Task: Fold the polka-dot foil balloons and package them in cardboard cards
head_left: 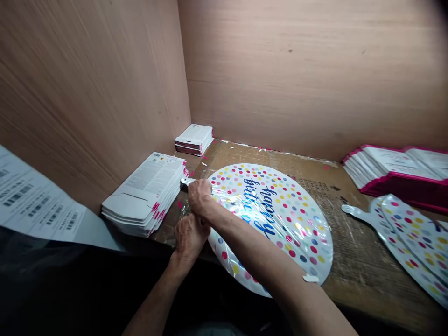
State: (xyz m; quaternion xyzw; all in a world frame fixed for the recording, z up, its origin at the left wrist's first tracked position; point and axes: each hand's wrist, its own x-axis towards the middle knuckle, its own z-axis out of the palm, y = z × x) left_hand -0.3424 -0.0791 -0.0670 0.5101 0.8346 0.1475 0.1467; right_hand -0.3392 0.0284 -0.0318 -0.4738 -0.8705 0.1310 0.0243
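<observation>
A flat round foil balloon [297, 219] with coloured dots and blue "happy birthday" lettering lies on the worn bench, its narrow neck [185, 181] pointing left. My right hand [201, 197] is closed at the base of that neck, its forearm crossing over the balloon. Just below it, close against it, my left hand [190, 233] is closed at the balloon's left edge, beside some clear, shiny film [183, 207]. What the fingers of either hand pinch is hidden.
Folded white cards are stacked [140, 191] at left, with a smaller stack [194, 137] in the corner. More dotted balloons [413, 233] and pink-edged packets [392, 163] lie at right. A barcode sheet [42, 205] hangs at left. Wooden panels [280, 70] rise behind and left.
</observation>
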